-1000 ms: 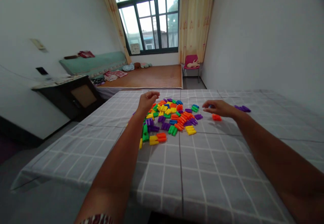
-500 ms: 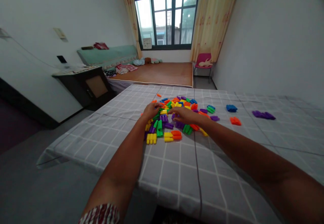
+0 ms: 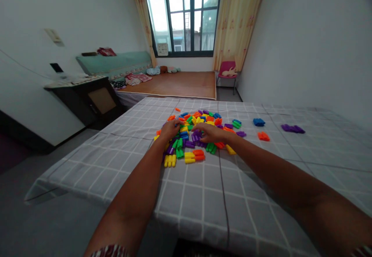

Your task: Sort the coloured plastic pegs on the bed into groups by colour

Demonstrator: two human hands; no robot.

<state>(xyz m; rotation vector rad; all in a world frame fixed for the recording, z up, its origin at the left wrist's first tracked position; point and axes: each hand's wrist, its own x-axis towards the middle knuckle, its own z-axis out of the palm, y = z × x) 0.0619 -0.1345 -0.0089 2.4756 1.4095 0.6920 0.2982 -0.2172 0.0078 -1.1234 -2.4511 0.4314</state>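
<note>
Many small plastic pieces in yellow, green, purple, orange and blue lie heaped on a grey checked cloth. My left hand (image 3: 171,128) rests at the left side of the heap, its fingertips among the pieces; what they hold, if anything, is hidden. Over the right part of the heap is my right hand (image 3: 208,131), fingers apart and bent down beside purple pieces (image 3: 197,137). A yellow group (image 3: 170,161) and an orange pair (image 3: 198,155) lie at the near edge. Off to the right are blue (image 3: 259,122), orange (image 3: 263,136) and purple (image 3: 293,128) groups.
The checked cloth (image 3: 200,195) covers a wide table. Beyond it stand a bed with a brown mat (image 3: 186,84), a pink chair (image 3: 227,70) and a window. A dark cabinet (image 3: 101,100) is at the left.
The view has turned slightly right. Around my hands the pieces have shifted: blue ones show between them, and the purple pieces near my right hand are more exposed.
</note>
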